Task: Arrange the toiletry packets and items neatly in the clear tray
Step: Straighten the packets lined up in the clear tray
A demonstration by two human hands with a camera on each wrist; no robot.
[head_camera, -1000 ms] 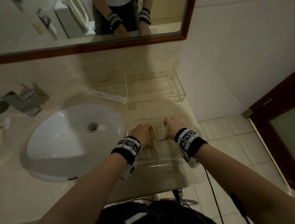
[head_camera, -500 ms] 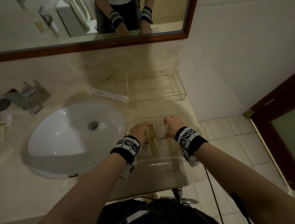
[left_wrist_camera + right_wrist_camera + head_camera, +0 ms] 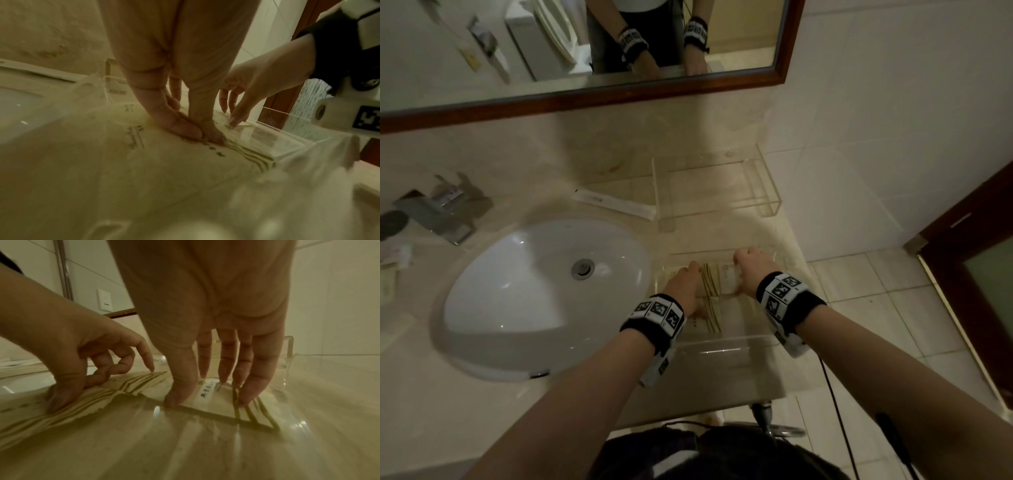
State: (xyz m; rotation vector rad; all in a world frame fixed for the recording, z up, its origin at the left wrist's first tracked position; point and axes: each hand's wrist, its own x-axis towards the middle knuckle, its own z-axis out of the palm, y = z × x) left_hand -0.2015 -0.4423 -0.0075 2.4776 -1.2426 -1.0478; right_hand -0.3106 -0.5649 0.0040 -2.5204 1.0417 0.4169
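A clear tray [image 3: 722, 344] sits on the counter at the front right, beside the sink. Both hands are inside it. My left hand [image 3: 686, 284] [image 3: 202, 138] pinches a cream packet with dark stripes [image 3: 710, 286] [image 3: 144, 162] [image 3: 102, 399] between thumb and forefinger and presses it to the tray floor. My right hand [image 3: 751, 270] [image 3: 205, 400] straddles a smaller packet with a white label [image 3: 727, 282] [image 3: 216, 408]. Its thumb is on one edge and its fingers on the other. That hand also shows in the left wrist view [image 3: 232, 113].
A white sink [image 3: 534, 298] lies left of the tray, with a chrome faucet [image 3: 438, 212] behind it. A long white packet [image 3: 613, 204] lies at the back next to a clear acrylic stand [image 3: 715, 192]. Small items [image 3: 393, 260] sit far left. The counter ends just right of the tray.
Both hands stay in the tray on the same packets. The left hand has edged slightly forward along the striped packet. The head view shifts a little.
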